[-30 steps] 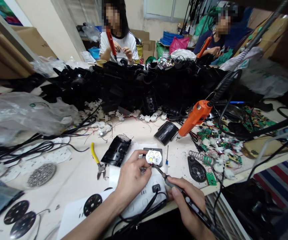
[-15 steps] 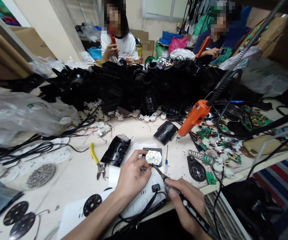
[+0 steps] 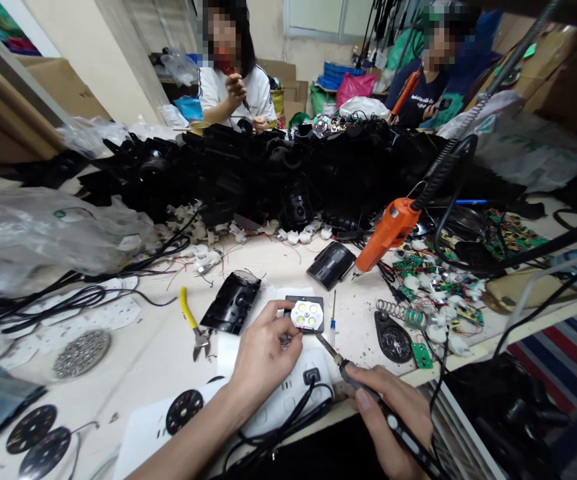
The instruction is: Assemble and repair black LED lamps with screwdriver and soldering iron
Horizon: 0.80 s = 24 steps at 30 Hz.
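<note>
My left hand [image 3: 271,343] is closed at the edge of a small white LED board [image 3: 307,315] with yellow-centred lights, pinching it at its left side. Under the board is a dark square block [image 3: 318,303]. My right hand [image 3: 393,410] grips a soldering iron [image 3: 368,393], whose tip points up and left, a short way below and right of the board, apart from it. Just beyond the tip lies a small screwdriver [image 3: 333,327] with a blue handle. Beneath my left wrist sits a white power strip [image 3: 273,403] with a black plug [image 3: 312,377].
Yellow-handled cutters [image 3: 194,323] and a black plastic shell [image 3: 233,301] lie left. An orange electric screwdriver [image 3: 388,233] hangs on the right near green circuit boards [image 3: 433,273] and a black speaker [image 3: 393,337]. Black housings [image 3: 268,167] are heaped behind; two people sit beyond.
My right hand has drawn the soldering iron down and right, taking its tip away from the LED board. My left hand stays put. The person opposite has shifted a hand holding a red tool.
</note>
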Tool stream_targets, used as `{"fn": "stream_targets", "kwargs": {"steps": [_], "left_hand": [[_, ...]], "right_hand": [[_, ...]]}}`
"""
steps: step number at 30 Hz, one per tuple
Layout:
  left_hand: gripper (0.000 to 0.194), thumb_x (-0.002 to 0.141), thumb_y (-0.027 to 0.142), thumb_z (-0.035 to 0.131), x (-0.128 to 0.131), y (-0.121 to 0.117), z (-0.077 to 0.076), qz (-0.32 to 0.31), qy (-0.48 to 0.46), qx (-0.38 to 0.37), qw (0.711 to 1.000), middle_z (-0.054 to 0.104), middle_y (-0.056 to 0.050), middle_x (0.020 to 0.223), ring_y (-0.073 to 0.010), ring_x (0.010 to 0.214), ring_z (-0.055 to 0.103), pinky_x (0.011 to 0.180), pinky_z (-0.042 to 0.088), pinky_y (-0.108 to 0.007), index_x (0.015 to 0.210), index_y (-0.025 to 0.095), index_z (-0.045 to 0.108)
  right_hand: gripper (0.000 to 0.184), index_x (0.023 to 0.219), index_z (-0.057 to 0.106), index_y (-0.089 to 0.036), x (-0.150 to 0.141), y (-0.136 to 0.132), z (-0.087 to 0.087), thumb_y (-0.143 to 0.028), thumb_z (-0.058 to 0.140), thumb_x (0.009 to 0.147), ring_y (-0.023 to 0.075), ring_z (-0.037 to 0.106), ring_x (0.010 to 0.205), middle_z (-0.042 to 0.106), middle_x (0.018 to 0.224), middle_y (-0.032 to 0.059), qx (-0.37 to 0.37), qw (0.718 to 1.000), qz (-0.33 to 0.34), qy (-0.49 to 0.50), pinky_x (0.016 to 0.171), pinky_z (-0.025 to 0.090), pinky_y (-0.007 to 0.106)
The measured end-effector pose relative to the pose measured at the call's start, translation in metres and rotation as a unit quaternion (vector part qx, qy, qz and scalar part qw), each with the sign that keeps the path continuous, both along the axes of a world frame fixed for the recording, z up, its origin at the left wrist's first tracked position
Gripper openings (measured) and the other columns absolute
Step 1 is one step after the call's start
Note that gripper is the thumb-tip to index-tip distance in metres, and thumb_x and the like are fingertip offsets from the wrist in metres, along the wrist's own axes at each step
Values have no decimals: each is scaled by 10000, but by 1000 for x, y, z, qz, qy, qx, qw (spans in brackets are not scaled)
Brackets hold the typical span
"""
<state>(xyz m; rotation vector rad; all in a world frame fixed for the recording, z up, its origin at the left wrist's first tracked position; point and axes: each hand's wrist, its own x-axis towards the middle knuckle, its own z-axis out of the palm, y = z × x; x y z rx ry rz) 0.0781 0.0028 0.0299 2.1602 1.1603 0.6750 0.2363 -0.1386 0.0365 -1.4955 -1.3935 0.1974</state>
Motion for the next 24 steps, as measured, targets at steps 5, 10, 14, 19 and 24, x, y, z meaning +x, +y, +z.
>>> {"fn": "stream_targets", "kwargs": {"steps": [5, 10, 14, 19, 24], "left_hand": [[185, 793, 136, 560, -3, 0, 1, -6, -15, 1, 1000, 651, -57, 1121, -193, 879, 680, 732, 540, -299, 644, 199, 649], [194, 828, 188, 566, -7, 1, -1, -6, -26, 2, 1000, 651, -58, 1113, -211, 943, 674, 808, 548, -331, 661, 206, 663], [211, 864, 247, 570, -8, 0, -1, -9, -32, 0, 999, 653, -64, 1110, -226, 975, 673, 805, 555, -344, 691, 212, 685], [222, 914, 308, 549, -11, -1, 3, 5, -53, 21, 998, 680, -73, 1052, -220, 963, 673, 754, 567, -320, 804, 217, 719], [150, 916, 281, 575, -14, -2, 3, -12, -77, 61, 995, 729, -34, 847, -180, 793, 680, 725, 556, -298, 928, 212, 708]], "right_hand": [[218, 1053, 698, -231, 1, 0, 3, -200, 537, 910, 163, 667, 641, 695, 757, 23, 4, 1000, -2, 18, 589, 537, 259], [211, 1049, 708, -226, 3, -5, -3, -213, 549, 910, 152, 674, 630, 692, 764, 29, -3, 999, -14, 40, 597, 558, 247], [208, 1039, 712, -236, 5, -10, -9, -244, 547, 913, 163, 692, 644, 710, 787, 32, -8, 999, -33, 39, 595, 573, 254], [204, 1030, 711, -221, 4, -11, -7, -219, 547, 909, 170, 690, 638, 722, 816, 47, -9, 998, -37, 44, 583, 575, 267], [214, 1037, 705, -225, 2, -8, 1, -197, 531, 915, 155, 662, 587, 701, 766, 33, -6, 999, -30, 44, 593, 568, 270]]}}
